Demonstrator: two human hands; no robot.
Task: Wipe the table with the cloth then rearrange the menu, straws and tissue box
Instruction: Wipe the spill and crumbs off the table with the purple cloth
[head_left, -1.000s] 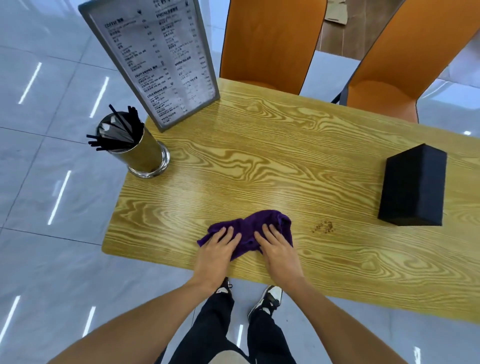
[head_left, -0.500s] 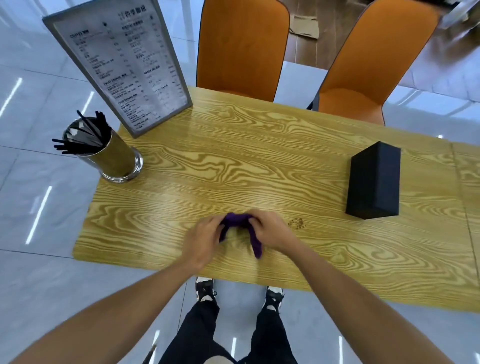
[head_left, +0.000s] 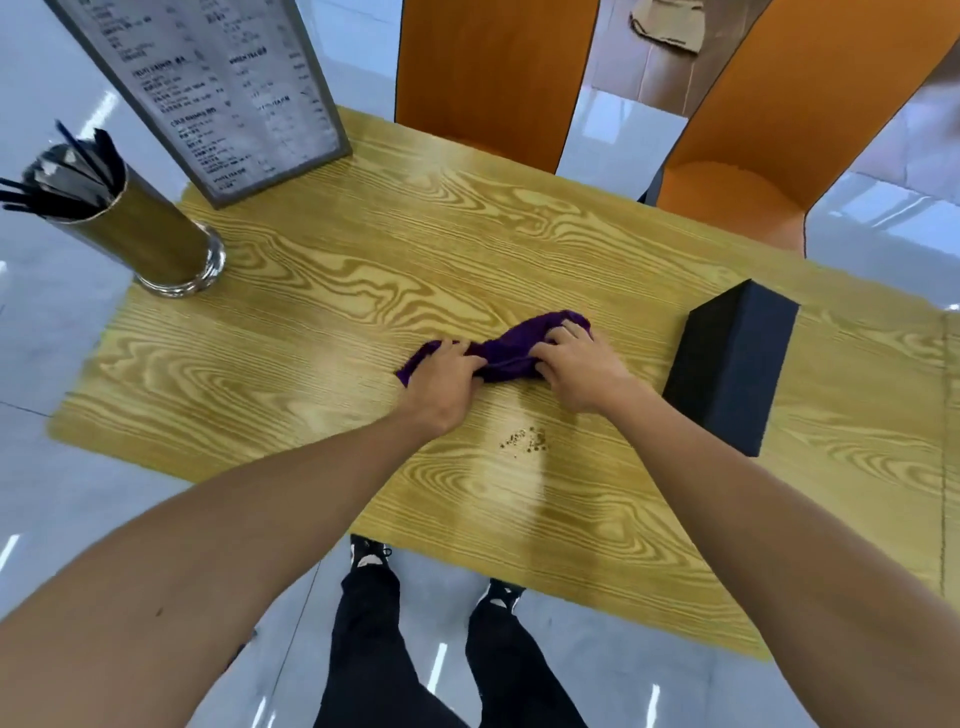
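A purple cloth (head_left: 511, 348) lies bunched lengthwise on the wooden table (head_left: 322, 338), near its middle. My left hand (head_left: 441, 382) grips the cloth's left end and my right hand (head_left: 576, 366) grips its right end. A patch of brown crumbs (head_left: 524, 440) lies on the table just in front of my hands. The framed menu stand (head_left: 218, 88) is upright at the far left corner. A metal cup of black straws (head_left: 140, 234) stands at the left edge. The black tissue box (head_left: 732, 366) stands to the right of my right hand.
Two orange chairs (head_left: 488, 73) (head_left: 779, 114) are pushed up against the far side of the table. The floor is glossy grey tile. My legs and shoes (head_left: 369, 553) show below the table's near edge.
My hands have carried the cloth away from me, past the crumbs, and stretched it out sideways between them. The view has come closer to the table.
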